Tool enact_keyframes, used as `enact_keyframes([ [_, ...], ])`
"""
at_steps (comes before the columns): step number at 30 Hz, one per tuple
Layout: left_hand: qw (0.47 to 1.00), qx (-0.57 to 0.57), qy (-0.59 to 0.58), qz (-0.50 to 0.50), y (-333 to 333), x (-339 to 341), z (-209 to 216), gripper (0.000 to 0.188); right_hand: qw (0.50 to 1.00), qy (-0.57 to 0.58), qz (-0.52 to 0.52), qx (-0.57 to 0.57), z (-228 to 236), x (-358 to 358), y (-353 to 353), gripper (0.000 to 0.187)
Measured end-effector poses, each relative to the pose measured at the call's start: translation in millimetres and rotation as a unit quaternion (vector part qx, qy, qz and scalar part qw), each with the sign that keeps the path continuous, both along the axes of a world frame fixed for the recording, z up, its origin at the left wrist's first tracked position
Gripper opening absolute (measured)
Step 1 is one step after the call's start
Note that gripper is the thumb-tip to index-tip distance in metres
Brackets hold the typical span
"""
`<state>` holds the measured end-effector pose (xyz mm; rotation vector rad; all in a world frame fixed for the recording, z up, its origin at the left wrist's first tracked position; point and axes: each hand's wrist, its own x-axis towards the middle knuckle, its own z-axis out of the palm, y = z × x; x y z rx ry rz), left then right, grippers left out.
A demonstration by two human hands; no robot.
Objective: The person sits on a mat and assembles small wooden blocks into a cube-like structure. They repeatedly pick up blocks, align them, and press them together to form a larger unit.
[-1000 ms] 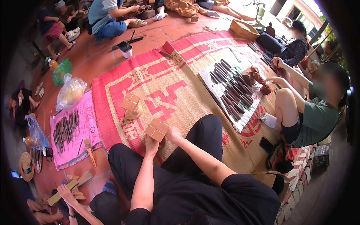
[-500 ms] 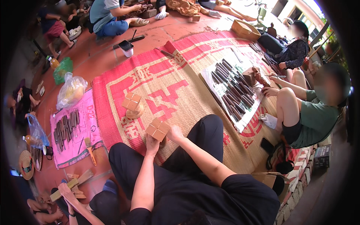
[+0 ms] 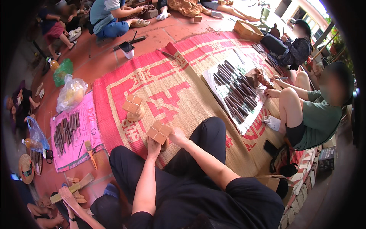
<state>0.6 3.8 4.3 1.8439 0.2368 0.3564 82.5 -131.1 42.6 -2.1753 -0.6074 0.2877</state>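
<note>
A square-topped wooden block [image 3: 159, 131] with pale crossing lines on its top is held above my lap. Below its near left side, my left hand [image 3: 153, 147] is closed around it. My right hand [image 3: 177, 136] presses against its right side with bent fingers; the fingertips are partly hidden by the block. A brown part shows beneath the block, between the hands. Just beyond, on the woven mat, a similar wooden block [image 3: 132, 102] with crossing lines rests on a rounded wooden piece [image 3: 136, 114].
The red and tan mat [image 3: 198, 103] spreads ahead. Dark-handled carving tools [image 3: 236, 89] lie on a white sheet at right, beside a person in green. More tools [image 3: 67, 131] and a brush [image 3: 90, 152] lie on a pink cloth at left. A co-worker's hands [image 3: 68, 196] hold wood at lower left.
My hands and the block stay nearly in place; the view has shifted slightly. At the far right, the person in dark clothes has raised a hand.
</note>
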Motion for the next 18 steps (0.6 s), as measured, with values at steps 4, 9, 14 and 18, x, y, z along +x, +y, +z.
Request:
enact_keyframes([
  [4,0.999,-0.034,0.005,-0.021,3.1,1.3,-8.3,0.048,0.986,0.027,0.047,-0.157,-15.6,5.4,2.4,0.018],
  [9,0.999,-0.025,0.03,-0.022,-1.0,1.0,-2.6,0.046,0.964,-0.036,0.057,-0.259,-30.5,6.9,0.5,0.019],
  [14,0.999,-0.031,0.033,0.001,-2.4,-1.2,-1.4,0.047,0.99,0.001,0.024,-0.136,-10.4,6.4,0.0,0.02],
  [18,0.998,-0.05,0.027,-0.004,0.9,-3.3,-9.7,0.046,0.993,-0.005,0.016,-0.115,9.2,-2.6,-1.3,0.018],
])
